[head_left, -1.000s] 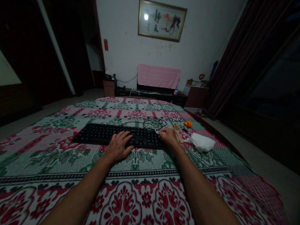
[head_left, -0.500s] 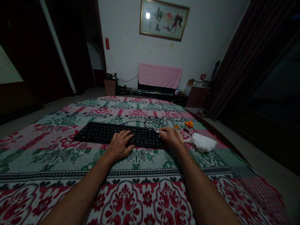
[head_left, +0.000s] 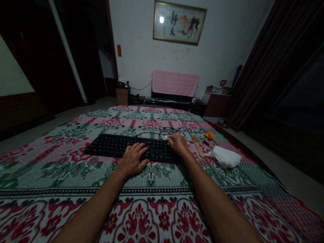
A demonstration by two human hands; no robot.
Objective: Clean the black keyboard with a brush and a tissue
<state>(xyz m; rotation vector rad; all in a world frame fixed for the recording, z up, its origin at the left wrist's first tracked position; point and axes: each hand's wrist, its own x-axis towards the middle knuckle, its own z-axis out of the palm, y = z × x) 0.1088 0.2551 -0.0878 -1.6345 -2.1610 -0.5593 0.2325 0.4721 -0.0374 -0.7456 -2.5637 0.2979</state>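
A black keyboard [head_left: 113, 146] lies on a bed covered with a red, green and white flowered spread [head_left: 63, 168]. My left hand [head_left: 133, 160] rests flat on the keyboard's near edge, fingers stretched over the keys. My right hand [head_left: 178, 143] is at the keyboard's right end, fingers pinched on a small white thing that I cannot make out. The keyboard's black cable [head_left: 169, 132] lies coiled just behind that hand.
To the right of the keyboard lie a wooden stick-like tool [head_left: 198, 147], a small orange object [head_left: 209, 135] and a crumpled white cloth [head_left: 226, 157]. Beyond the bed stand a low cabinet with a pink cloth [head_left: 175, 83] and a framed picture [head_left: 179, 23]. Floor runs along the bed's right side.
My right hand has shifted a little leftward over the keyboard's right end, uncovering the wooden tool. My left hand stays on the keys. The camera has turned slightly.
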